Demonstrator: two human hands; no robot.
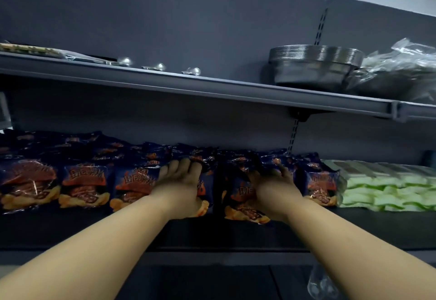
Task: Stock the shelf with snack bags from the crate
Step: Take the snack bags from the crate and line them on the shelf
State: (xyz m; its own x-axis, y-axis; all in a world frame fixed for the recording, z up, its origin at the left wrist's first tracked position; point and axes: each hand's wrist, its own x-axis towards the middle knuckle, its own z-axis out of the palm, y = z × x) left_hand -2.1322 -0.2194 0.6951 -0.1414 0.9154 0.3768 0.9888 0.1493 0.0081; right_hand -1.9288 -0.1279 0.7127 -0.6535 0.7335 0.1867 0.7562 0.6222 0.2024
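Risk of toppling first: bags standing on edge in tight rows, so any sideways shove from either hand likely to tip a neighbour forward off the shelf [236,236], whose dark front lip sits just below at 6 o'clock. Also a chance of crushing the crisps inside if pressed hard, air-filled foil giving way under the palm; slippery film apt to slide rather than stay put. Left hand [181,182] laid over the top of one snack bag [132,187], fingers fairly straight and together, spread over the upper edge, pressing rather than pinching so far as can be seen. Right hand [273,187] on the next bag [245,207] at 3 o'clock of the left, fingers bent over its top edge into shadow; whether gripping or merely pushing, cannot tell. Dark gap between the two bags, likely a slot yet to close. Bags dark blue with red-orange lettering and pale orange crisps pictured at the bottom, glossy, puffed, lined up from 9 o'clock across to the middle, more rows behind. Green-and-white packs [387,193] just beside the row at 3 o'clock. Stacked metal bowls [313,68] and clear plastic wrap [401,70] on the upper shelf at 1 o'clock. Crate not in view.
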